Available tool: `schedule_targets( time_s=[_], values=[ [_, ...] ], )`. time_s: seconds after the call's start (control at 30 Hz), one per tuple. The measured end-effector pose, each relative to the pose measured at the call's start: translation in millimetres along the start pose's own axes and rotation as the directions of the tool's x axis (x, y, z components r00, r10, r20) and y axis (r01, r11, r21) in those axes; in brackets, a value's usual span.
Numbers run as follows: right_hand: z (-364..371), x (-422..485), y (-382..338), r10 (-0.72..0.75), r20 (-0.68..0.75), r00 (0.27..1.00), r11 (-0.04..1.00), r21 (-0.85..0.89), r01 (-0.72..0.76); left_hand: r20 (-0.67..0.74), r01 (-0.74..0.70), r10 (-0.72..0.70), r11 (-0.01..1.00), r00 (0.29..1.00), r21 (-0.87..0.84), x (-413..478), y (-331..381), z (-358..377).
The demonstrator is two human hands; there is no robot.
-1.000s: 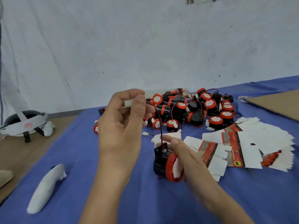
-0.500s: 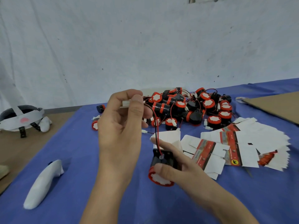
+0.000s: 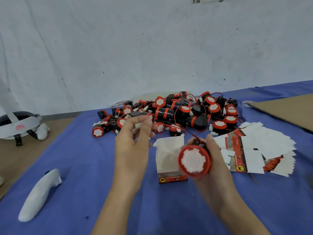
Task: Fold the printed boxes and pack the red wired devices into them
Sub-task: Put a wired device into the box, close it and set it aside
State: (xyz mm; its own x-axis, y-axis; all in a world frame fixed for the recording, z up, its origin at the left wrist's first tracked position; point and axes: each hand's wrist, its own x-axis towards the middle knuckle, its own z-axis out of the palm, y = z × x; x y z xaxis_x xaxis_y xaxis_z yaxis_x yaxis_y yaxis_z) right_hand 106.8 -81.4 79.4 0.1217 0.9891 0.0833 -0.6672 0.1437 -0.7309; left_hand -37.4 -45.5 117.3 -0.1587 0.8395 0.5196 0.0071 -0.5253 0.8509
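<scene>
The red device [image 3: 194,161] now turns cap-first toward us, just beside the standing box [image 3: 169,155] on the table [image 3: 84,167], our right hand [image 3: 216,161] in a full grip round it, our left hand [image 3: 132,146] pinching its white connector [image 3: 138,125], so we judge packing comes next.

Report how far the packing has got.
Done: one box stands folded, open on top. In hand: right hand grips a device, left hand pinches its plug. Left: that device is not boxed yet; the pile of devices and the flat boxes wait.
</scene>
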Motion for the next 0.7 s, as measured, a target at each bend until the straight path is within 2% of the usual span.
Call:
schedule_targets(
  time_s=[0.1,0.17,0.3,0.4,0.47,0.53,0.57,0.63,0.7],
  values=[
    [-13.5,6.6,-6.2,-0.126,-0.110,0.986,0.990,0.057,0.133,0.133,0.010,-0.026,0.993,0.991,0.119,-9.3,-10.2,4.6],
    [-19.9,12.0,-9.6,-0.232,-0.211,0.949,0.968,0.047,0.247,0.240,-0.016,-0.035,0.978,0.970,0.206,-17.1,-11.7,8.9],
    [-24.3,15.5,-22.3,-0.257,-0.379,0.889,0.924,0.171,0.341,0.425,-0.037,-0.088,0.961,0.901,0.275,-42.5,-13.6,30.4],
    [-32.0,18.9,-21.9,-0.280,-0.530,0.800,0.934,0.041,0.354,0.491,-0.048,-0.103,0.957,0.865,0.285,-75.6,-18.1,59.0],
    [-34.2,16.0,-20.1,-0.364,-0.547,0.754,0.926,-0.128,0.355,0.455,-0.007,-0.108,0.970,0.884,0.244,-88.4,-18.9,74.1],
    [-32.5,11.0,-16.8,-0.529,-0.454,0.717,0.845,-0.359,0.396,0.410,0.098,-0.147,0.986,0.900,0.137,-87.5,-17.4,81.7],
    [-29.0,8.3,-15.3,-0.613,-0.352,0.708,0.774,-0.450,0.446,0.378,0.149,-0.171,0.985,0.910,0.087,-84.4,-15.9,82.5],
    [-23.0,5.7,-11.1,-0.699,-0.133,0.703,0.650,-0.529,0.546,0.265,0.246,-0.240,0.969,0.934,0.011,-75.3,-11.6,80.5],
    [-23.1,8.2,-6.6,-0.701,0.025,0.713,0.589,-0.543,0.599,0.147,0.314,-0.303,0.948,0.942,-0.057,-65.2,-8.7,74.6]
  ],
)
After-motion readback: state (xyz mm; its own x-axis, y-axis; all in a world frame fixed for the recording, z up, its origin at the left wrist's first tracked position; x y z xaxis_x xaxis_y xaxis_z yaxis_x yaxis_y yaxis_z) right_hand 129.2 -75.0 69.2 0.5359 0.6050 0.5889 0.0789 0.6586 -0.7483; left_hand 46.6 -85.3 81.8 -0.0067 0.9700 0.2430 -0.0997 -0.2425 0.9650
